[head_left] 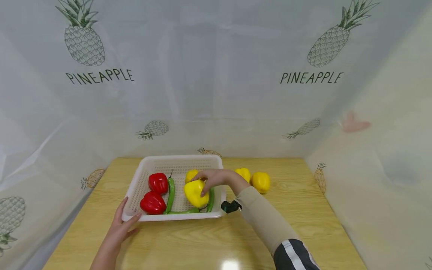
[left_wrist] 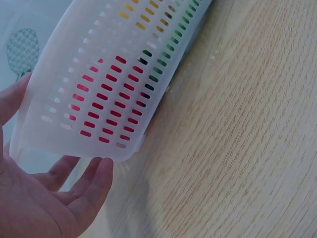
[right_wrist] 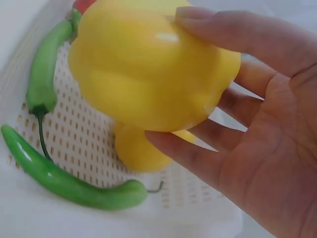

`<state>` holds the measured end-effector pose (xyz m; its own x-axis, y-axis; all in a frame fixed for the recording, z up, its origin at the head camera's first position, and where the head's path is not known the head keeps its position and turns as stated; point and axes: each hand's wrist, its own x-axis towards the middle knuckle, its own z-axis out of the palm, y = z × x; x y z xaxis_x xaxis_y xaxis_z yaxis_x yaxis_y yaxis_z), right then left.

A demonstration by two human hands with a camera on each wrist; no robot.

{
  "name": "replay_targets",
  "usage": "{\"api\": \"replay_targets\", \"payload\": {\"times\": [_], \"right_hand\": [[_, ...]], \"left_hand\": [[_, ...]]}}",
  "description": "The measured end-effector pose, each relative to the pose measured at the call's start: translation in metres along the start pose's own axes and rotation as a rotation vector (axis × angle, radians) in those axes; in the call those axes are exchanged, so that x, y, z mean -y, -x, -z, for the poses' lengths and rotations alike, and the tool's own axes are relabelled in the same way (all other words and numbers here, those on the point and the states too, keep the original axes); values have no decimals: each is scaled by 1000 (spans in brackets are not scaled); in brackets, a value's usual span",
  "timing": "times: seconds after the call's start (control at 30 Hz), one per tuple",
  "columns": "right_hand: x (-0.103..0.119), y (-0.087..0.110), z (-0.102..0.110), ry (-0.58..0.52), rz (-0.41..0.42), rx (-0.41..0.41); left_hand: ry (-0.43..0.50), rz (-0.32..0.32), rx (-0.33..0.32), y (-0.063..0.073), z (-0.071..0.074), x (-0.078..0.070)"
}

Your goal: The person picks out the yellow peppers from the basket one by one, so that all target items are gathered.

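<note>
My right hand [head_left: 216, 177] grips a yellow bell pepper [head_left: 195, 193] over the right part of a white plastic basket [head_left: 182, 158]. In the right wrist view, thumb and fingers are spread round this pepper [right_wrist: 153, 69], with another yellow pepper [right_wrist: 141, 151] below it on the basket floor. At the basket's near left corner, my left hand [head_left: 118, 227] holds the rim; the left wrist view shows its fingers bent against the perforated wall [left_wrist: 69, 131]. Two red bell peppers [head_left: 153, 203] lie in the left part of the basket, beside several green chili peppers [head_left: 170, 195].
Two more yellow bell peppers [head_left: 261, 182] sit on the wooden table [head_left: 290, 217] right of the basket, one partly behind my right forearm. A pale sheet printed with pineapples [head_left: 209, 93] hangs behind the table and along its sides.
</note>
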<state>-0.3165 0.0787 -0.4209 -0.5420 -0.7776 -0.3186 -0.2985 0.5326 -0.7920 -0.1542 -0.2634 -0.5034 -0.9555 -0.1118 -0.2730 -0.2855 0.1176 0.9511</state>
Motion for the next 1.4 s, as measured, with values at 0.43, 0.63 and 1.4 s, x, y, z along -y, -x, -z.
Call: {"api": "replay_targets", "payload": {"times": [0.43, 0.63, 1.4], "right_hand": [[-13, 50, 19, -61, 107, -59], [-22, 76, 24, -66, 94, -137], [-73, 160, 31, -126, 37, -272]], "left_hand": [[-15, 22, 8, -4, 7, -3], [-25, 24, 37, -10, 6, -7], [40, 35, 31, -4, 4, 2]]}}
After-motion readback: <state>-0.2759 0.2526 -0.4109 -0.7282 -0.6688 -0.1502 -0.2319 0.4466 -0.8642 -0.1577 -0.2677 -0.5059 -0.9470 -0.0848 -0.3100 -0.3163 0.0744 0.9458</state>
